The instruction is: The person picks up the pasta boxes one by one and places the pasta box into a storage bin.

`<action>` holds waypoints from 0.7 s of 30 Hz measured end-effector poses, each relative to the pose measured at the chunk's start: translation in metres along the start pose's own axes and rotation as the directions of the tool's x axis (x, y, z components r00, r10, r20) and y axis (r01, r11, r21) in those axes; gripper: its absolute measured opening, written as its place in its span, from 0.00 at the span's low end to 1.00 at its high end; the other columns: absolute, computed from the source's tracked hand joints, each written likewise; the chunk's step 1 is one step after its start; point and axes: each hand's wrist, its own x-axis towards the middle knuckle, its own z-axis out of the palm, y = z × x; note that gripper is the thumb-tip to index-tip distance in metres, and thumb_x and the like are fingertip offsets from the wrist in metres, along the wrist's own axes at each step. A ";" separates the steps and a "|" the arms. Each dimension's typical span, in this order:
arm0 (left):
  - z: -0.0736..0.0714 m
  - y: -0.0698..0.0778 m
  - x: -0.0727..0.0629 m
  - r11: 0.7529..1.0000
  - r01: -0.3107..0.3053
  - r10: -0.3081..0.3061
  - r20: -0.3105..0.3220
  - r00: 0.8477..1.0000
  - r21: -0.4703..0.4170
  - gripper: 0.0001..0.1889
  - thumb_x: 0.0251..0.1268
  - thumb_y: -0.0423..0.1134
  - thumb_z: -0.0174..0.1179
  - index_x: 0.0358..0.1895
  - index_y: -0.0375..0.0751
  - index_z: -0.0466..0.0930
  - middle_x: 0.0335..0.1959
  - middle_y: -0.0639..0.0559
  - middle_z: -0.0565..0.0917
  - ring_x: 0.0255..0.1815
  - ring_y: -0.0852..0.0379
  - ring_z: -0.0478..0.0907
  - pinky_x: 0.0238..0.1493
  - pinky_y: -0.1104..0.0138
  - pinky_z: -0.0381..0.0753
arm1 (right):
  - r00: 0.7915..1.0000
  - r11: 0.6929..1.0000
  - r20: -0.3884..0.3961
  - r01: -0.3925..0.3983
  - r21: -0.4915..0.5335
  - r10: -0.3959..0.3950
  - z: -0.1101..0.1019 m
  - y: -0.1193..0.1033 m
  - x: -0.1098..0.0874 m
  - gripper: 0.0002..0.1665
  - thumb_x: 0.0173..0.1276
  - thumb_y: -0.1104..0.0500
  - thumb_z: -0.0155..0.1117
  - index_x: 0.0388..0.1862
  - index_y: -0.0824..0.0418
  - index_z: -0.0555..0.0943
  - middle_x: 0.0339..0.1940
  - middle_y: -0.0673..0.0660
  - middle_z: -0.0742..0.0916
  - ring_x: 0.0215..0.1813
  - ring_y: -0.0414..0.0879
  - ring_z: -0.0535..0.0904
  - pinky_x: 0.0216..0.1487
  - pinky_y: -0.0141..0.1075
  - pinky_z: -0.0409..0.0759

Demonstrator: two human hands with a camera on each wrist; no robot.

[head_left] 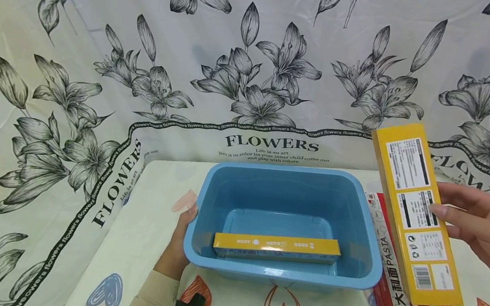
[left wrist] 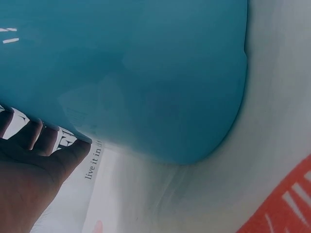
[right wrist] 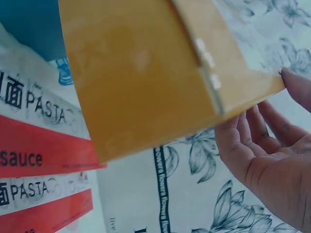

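A long yellow carton (head_left: 417, 216) with white label panels and a barcode hangs tilted to the right of the blue basin (head_left: 279, 275). My right hand (head_left: 481, 225) pinches its right edge, thumb on the printed face and the other fingers behind. In the right wrist view the carton's plain yellow end (right wrist: 146, 97) fills the upper middle. My left hand (head_left: 179, 241) rests against the basin's left outer side, its fingertips touching the wall below the rim. Inside the basin, along the near side, lies another yellow carton (head_left: 277, 246).
Red and white pasta boxes (head_left: 396, 293) lie right of the basin, partly hidden beneath the raised carton. A pale cloth with hearts (head_left: 164, 199) covers the table. Behind it hangs a flower-printed sheet (head_left: 277, 106).
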 end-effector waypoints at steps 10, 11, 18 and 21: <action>0.107 0.121 -0.044 0.991 0.066 -0.055 -0.096 0.994 0.113 0.46 0.78 0.68 0.34 0.91 0.46 0.44 0.87 0.34 0.55 0.82 0.26 0.56 0.75 0.30 0.57 | 0.992 0.990 0.052 0.116 -0.078 -0.112 0.014 -0.017 0.011 0.33 0.82 0.79 0.54 0.79 0.57 0.76 0.64 0.54 0.84 0.48 0.50 0.89 0.46 0.35 0.88; 0.105 0.119 -0.043 0.991 0.066 -0.055 -0.099 0.994 0.116 0.46 0.77 0.68 0.34 0.91 0.47 0.44 0.87 0.34 0.55 0.82 0.26 0.56 0.74 0.30 0.57 | 0.992 0.989 0.048 0.119 -0.091 -0.115 0.016 -0.019 0.012 0.33 0.81 0.79 0.54 0.79 0.57 0.76 0.64 0.54 0.84 0.48 0.49 0.89 0.46 0.34 0.87; 0.105 0.118 -0.042 0.991 0.069 -0.059 -0.093 0.994 0.111 0.46 0.77 0.68 0.33 0.91 0.46 0.43 0.87 0.34 0.55 0.82 0.27 0.56 0.76 0.31 0.55 | 0.987 0.962 0.005 0.156 -0.224 -0.159 0.029 -0.033 0.017 0.35 0.79 0.80 0.58 0.79 0.57 0.76 0.64 0.52 0.85 0.50 0.46 0.87 0.47 0.31 0.85; 0.105 0.119 -0.041 0.992 0.076 -0.067 -0.096 0.993 0.101 0.47 0.77 0.68 0.33 0.91 0.47 0.44 0.87 0.34 0.55 0.83 0.28 0.56 0.77 0.32 0.55 | 0.983 0.945 -0.003 0.175 -0.278 -0.183 0.034 -0.039 0.018 0.35 0.78 0.80 0.59 0.79 0.58 0.75 0.64 0.52 0.85 0.51 0.45 0.87 0.48 0.29 0.83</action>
